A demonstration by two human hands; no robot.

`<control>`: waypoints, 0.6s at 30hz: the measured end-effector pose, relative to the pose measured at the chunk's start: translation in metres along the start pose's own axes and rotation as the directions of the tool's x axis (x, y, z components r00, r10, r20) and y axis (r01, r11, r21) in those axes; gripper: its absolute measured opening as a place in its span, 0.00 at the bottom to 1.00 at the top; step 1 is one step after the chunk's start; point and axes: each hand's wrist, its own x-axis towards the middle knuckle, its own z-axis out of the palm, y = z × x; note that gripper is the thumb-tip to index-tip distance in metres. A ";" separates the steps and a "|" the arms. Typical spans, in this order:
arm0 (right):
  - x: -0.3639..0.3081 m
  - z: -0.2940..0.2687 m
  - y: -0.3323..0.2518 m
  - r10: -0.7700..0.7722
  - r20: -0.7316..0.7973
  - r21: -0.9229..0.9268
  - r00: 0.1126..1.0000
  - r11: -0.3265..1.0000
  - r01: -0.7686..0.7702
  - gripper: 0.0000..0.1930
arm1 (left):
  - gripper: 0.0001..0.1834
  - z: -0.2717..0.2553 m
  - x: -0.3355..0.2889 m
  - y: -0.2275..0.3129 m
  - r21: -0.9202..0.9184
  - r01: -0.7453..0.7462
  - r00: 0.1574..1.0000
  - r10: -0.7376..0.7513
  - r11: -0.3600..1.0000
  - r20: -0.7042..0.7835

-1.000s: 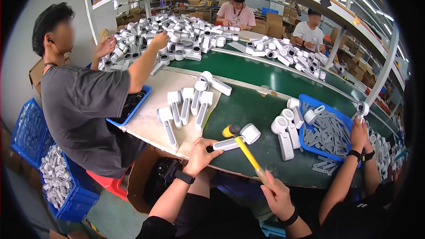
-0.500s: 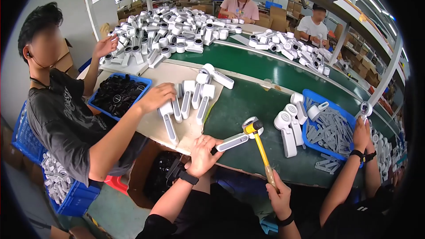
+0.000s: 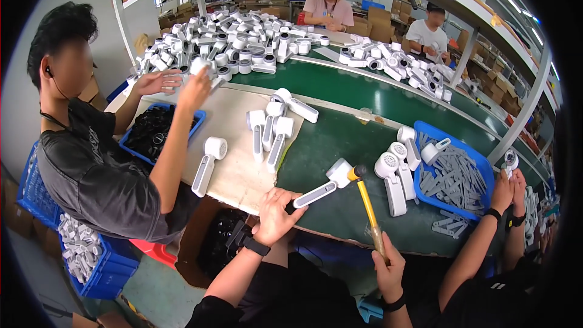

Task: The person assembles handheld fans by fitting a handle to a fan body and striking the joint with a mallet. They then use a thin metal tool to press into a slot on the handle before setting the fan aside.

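Observation:
Near the front edge of the green bench lies a white handheld device [image 3: 315, 195] with a round head and a grey strip along its handle. My left hand [image 3: 276, 214] pinches its handle end, thumb and fingers closed there. My right hand [image 3: 389, 265] is wrapped round the lower handle of a hammer [image 3: 369, 209] with a yellow shaft. The hammer's black and yellow head is against or just beside the right side of the device's round head; contact is hard to tell. Several similar white devices [image 3: 276, 127] lie beyond my left hand on a pale board.
Right of my work, white devices [image 3: 395, 173] stand by a blue tray [image 3: 484, 203] of grey strips. At left, a co-worker's hand [image 3: 195, 88] is by a large pile of devices [image 3: 225, 36]. Another blue tray [image 3: 197, 123] holds black parts. A co-worker's hands [image 3: 507, 191] hold a device at right.
The device under my left hand has rolled, turning its round face away. The hammer has shifted slightly right. The left co-worker's hand has left one device and moved toward the pile.

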 end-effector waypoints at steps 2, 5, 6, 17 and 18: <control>0.014 -0.008 -0.009 -0.037 -0.008 -0.092 0.999 0.995 0.036 0.27 | 0.13 -0.003 -0.004 0.005 -0.012 0.058 0.998 -0.058 0.998 0.002; 0.044 -0.006 -0.015 -0.143 -0.041 -0.188 0.989 0.973 0.133 0.26 | 0.13 0.001 -0.010 0.010 -0.030 0.139 0.990 -0.140 0.990 -0.016; 0.055 -0.002 -0.017 -0.131 -0.025 -0.262 0.991 0.957 0.120 0.25 | 0.13 0.002 -0.012 0.011 -0.026 0.169 0.984 -0.170 0.985 -0.045; 0.135 0.070 -0.055 -0.508 0.241 -0.243 0.827 0.793 0.558 0.28 | 0.13 0.006 -0.015 0.009 0.011 0.154 0.983 -0.152 0.988 -0.106; 0.137 0.081 -0.062 -0.539 0.289 -0.066 0.791 0.813 0.578 0.29 | 0.12 0.005 -0.014 0.009 0.003 0.171 0.981 -0.170 0.985 -0.093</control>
